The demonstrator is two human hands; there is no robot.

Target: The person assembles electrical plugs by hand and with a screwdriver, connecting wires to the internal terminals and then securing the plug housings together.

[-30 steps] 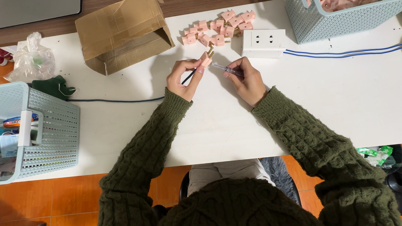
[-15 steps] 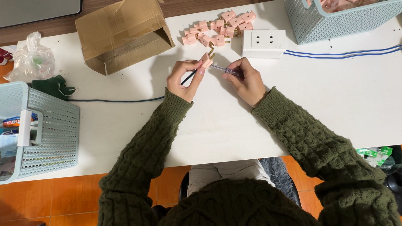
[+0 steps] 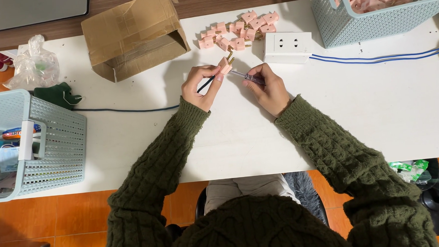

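Observation:
My left hand (image 3: 202,85) grips a small pink plug (image 3: 225,65) with brass pins, held just above the white table (image 3: 229,137); a dark cable (image 3: 126,110) runs from it off to the left. My right hand (image 3: 269,86) holds a thin screwdriver (image 3: 243,76) with a clear handle, its tip against the plug. Both arms wear dark green knitted sleeves.
A pile of pink plugs (image 3: 238,31) lies behind my hands beside a white socket block (image 3: 288,47) with blue cords (image 3: 382,57). An open cardboard box (image 3: 134,36) is at back left. Pale blue baskets stand at back right (image 3: 381,15) and at left (image 3: 40,144).
None of note; both hands stay together at the plug, with only a slight shift of the fingers and the screwdriver.

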